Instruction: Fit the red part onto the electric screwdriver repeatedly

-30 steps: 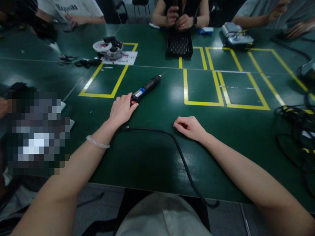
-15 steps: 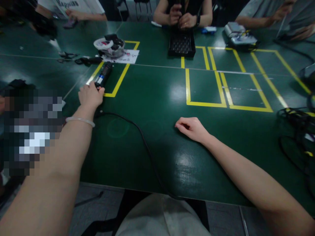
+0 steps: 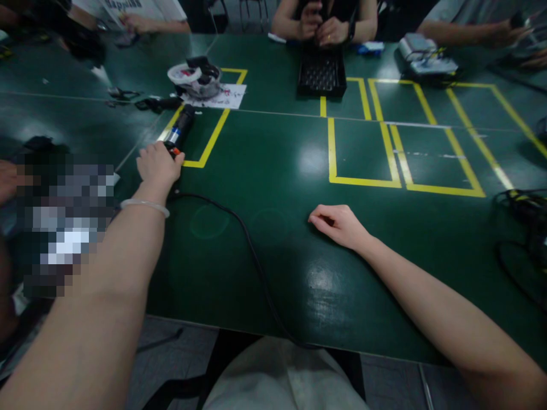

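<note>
My left hand [image 3: 157, 165], with a pale bangle at the wrist, reaches to the left side of the green table [image 3: 265, 154]. Its fingers are closed round the near end of a black cylindrical tool [image 3: 183, 125] with a blue and silver label and an orange-red part by the thumb. That tool lies inside a yellow tape outline, pointing away from me. From near my left wrist a black cord [image 3: 252, 245] runs over the tabletop to the front edge. My right hand [image 3: 339, 224] rests on the table, loosely curled, with nothing seen in it.
Beyond the tool, a clear tape-like roll with dark items [image 3: 197, 78] sits on a white paper [image 3: 235, 97]. A black tray [image 3: 321, 77] stands before a person opposite. Boxed electronics [image 3: 429, 60] are at back right, black cables [image 3: 523, 216] at right. People sit around.
My whole view has shifted slightly, so things appear a little further right. My left hand still grips the tool and my right hand stays curled on the table.
</note>
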Available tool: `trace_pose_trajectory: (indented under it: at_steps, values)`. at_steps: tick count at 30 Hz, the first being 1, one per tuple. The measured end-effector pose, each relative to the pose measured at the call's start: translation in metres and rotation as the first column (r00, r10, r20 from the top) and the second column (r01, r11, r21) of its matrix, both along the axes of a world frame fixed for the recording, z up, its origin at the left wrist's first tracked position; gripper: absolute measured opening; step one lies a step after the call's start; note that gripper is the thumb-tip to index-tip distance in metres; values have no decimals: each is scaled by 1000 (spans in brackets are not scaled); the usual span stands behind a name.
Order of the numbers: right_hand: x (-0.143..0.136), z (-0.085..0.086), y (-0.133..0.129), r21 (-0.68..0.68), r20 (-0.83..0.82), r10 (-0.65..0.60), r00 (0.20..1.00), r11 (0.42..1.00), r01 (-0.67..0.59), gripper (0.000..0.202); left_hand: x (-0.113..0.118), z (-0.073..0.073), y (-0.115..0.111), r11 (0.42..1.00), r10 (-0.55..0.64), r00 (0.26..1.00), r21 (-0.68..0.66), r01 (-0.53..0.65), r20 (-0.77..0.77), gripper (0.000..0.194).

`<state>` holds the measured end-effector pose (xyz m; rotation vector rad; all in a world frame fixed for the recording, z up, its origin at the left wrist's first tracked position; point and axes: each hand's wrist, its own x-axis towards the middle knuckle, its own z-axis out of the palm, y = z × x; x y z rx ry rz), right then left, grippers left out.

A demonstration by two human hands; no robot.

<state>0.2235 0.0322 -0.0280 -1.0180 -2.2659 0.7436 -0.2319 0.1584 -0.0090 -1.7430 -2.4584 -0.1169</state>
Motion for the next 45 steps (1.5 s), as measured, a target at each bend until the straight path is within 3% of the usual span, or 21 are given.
trace_pose_trajectory:
  at_steps: [4,9,15,22,28,37,42,45]
  values:
    - [0,0,0,2,-1,2,1000,1000,-2,24,5,4,4,997,68,996,19,-69,65,67]
    - [0,-1,0,4,7,-5,1000,1000,5,25,13,5,0,997,68,994,36,-71,80,70]
    - [-1,-2,0,3,-10,-11,1000,1000,11,23,36,-2,-26,996,-58,997,75,54,51,70]
    - [-1,0,0,-19,-32,-27,999,999,26,24,86,-1,-64,972,-230,973,50,228,26,56]
    - [-1,0,0,-11,-29,-19,999,1000,18,33,142,7,-98,890,-455,891,-8,455,-3,47]
    - [-4,1,-4,-24,-124,-31,992,999,28,9,221,9,-129,728,-685,728,-19,686,27,38]
    - [-5,-1,-5,-59,-210,-39,977,998,27,29,249,5,-140,648,-762,648,-9,762,17,44]
    - [-6,-1,-5,-42,-221,-27,975,999,18,22,256,4,-144,618,-786,618,-8,786,21,48]
